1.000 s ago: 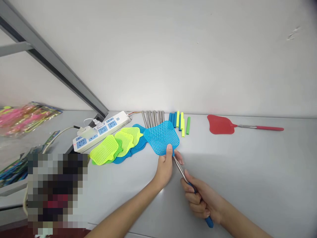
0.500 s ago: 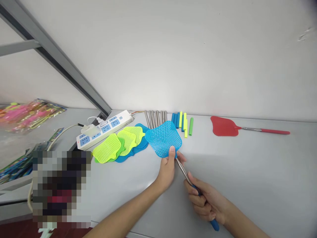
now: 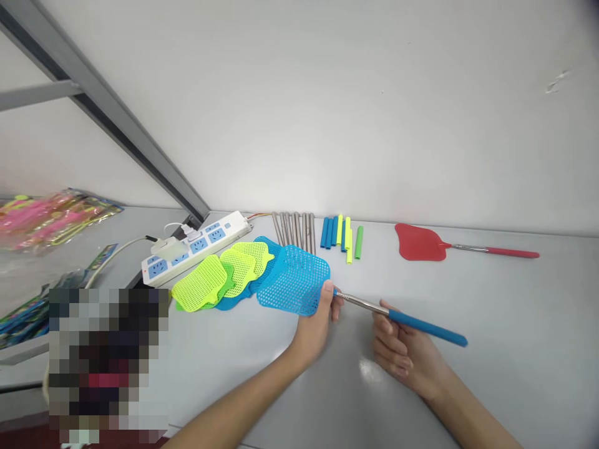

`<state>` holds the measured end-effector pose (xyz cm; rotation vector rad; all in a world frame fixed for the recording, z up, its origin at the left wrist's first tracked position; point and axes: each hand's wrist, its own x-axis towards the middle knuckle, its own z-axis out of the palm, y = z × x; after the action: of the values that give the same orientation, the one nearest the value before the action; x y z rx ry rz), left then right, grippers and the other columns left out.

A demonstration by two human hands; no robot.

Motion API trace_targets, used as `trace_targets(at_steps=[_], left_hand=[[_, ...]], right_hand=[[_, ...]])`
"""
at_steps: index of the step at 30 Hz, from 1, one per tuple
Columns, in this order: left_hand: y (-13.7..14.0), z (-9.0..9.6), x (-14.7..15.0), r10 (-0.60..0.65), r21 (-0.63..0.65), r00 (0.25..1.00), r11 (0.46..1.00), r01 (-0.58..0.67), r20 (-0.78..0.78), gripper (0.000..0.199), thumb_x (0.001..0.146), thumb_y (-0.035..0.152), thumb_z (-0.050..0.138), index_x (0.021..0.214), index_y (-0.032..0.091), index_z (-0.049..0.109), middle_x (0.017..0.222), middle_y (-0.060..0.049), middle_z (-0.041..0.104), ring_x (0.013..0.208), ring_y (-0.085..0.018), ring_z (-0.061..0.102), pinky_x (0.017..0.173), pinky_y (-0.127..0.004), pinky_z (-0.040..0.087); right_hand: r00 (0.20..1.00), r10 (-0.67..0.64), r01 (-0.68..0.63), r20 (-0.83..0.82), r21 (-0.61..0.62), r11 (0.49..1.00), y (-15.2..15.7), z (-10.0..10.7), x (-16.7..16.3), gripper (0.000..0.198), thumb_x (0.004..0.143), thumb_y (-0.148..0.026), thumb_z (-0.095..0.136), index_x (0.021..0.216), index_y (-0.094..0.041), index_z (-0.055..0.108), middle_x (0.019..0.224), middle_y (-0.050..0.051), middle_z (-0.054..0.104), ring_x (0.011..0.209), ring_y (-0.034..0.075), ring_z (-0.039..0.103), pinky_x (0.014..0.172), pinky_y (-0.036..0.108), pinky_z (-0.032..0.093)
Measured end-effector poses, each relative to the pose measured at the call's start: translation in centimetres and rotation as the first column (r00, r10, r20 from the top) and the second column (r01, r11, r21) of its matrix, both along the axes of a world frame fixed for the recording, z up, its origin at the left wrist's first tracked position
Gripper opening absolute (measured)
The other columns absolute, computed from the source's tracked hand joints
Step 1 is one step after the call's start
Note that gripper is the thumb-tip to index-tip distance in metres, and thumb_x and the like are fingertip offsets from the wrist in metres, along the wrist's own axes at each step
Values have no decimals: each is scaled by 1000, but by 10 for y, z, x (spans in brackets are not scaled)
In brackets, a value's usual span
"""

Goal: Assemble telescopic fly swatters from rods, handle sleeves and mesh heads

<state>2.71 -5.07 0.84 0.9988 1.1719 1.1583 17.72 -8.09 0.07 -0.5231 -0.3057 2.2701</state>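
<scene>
A blue fly swatter (image 3: 297,280) with a meshed head, a metal rod and a blue sleeved handle is held above the table. My left hand (image 3: 316,324) pinches it at the neck, thumb on top. My right hand (image 3: 407,355) is loosely curled about the handle where metal meets sleeve; the sleeve's end points free to the right. Left of the swatter, yellow-green swatter heads (image 3: 201,284) overlap blue ones (image 3: 234,300) and a green one. Behind it lie several metal rods (image 3: 294,229) and short blue, yellow and green sleeves (image 3: 349,240).
A red fly swatter (image 3: 421,243) lies on the table at right. A white power strip (image 3: 196,247) with plugs stands at left, near a grey metal frame (image 3: 140,140). Bagged colourful goods (image 3: 56,218) lie further left. A white wall (image 3: 374,125) rises behind the table.
The handle end has swung up and right, so the blue swatter lies nearer to level. Its head has moved slightly left and down. My right hand's grip has loosened.
</scene>
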Motion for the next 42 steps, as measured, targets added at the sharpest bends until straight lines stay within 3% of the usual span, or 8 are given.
trace_targets(at_steps=[3,6,11,16,21,26,33,42], left_hand=[[-3,-2,4,38,-24,996,999,-36,76,32,79,45,36,67,17,46,46,5,40,43,-8,37,45,-20,31],[-8,-2,6,-3,-45,999,999,5,33,34,79,45,36,64,16,46,47,4,40,44,-8,37,47,-20,32],[-14,0,5,-157,-34,986,987,156,-61,38,80,45,34,55,17,41,46,5,37,45,-8,37,52,-21,32],[-15,4,3,-208,31,969,976,214,-130,39,81,41,35,50,18,36,47,5,35,47,-8,35,53,-21,31],[-17,2,3,-316,-1,931,947,321,-181,39,81,41,34,50,18,37,46,5,34,46,-8,34,50,-22,29],[-21,5,6,-282,-22,941,959,283,-189,39,82,42,32,52,18,38,47,4,34,47,-9,33,51,-23,29],[-18,13,8,-89,-24,986,996,87,-139,39,73,49,45,49,20,36,43,4,32,44,-9,34,46,-23,29],[-13,15,1,-103,33,977,993,111,-189,40,77,44,41,48,19,33,45,5,32,43,-7,32,47,-22,31]], right_hand=[[971,-107,95,216,63,993,2,11,-1,9,80,-27,45,82,-19,49,55,-6,38,35,3,28,33,16,24],[936,-173,129,307,159,979,2,16,-3,18,78,-28,48,96,-27,46,69,-3,44,45,6,39,36,17,27],[919,-193,119,344,225,967,1,16,-7,24,78,-43,41,78,-20,50,69,0,45,51,9,43,37,18,28],[920,-219,150,324,224,963,-1,14,-13,23,80,-41,38,81,-21,50,67,0,48,47,8,43,34,17,25],[874,-312,250,372,207,946,-4,13,-21,23,78,-38,45,70,-17,51,56,-2,48,42,6,40,34,16,24],[860,-336,288,384,177,941,-4,16,-20,24,77,-35,45,67,-15,54,56,1,54,38,6,39,31,17,23],[829,-410,365,380,188,912,2,22,-3,23,75,-29,47,56,-17,47,48,1,53,31,7,36,27,18,16],[808,-421,367,412,206,907,4,20,4,22,73,-29,48,56,-16,47,48,2,52,30,6,35,26,18,15]])
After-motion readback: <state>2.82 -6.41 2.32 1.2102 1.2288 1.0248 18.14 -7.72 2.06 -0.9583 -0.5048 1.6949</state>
